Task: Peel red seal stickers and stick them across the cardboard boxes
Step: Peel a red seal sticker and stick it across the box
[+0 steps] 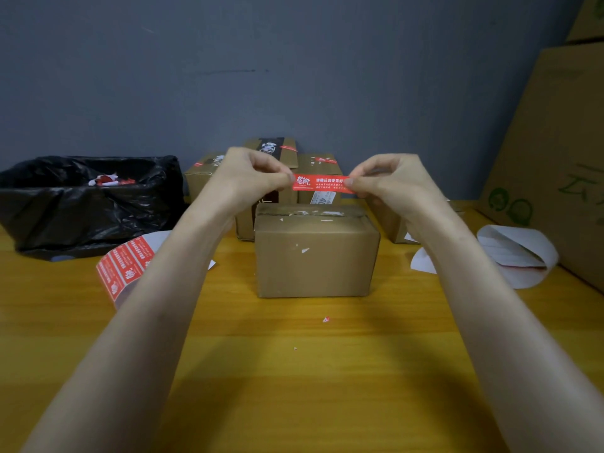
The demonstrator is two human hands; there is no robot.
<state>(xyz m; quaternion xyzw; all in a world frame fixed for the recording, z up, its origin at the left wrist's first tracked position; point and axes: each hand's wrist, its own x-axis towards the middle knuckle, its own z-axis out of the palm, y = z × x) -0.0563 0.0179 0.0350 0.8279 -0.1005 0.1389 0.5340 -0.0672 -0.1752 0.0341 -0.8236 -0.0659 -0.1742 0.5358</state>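
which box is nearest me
The plain front box, directly below the sticker pinched between both hands. The other boxes all stand behind it.

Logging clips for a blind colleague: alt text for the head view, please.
A left hand and a right hand pinch the two ends of a red seal sticker over a cardboard box on a wooden table. Sealed boxes stand behind; a sheet of stickers and a black bin bag lie at left.
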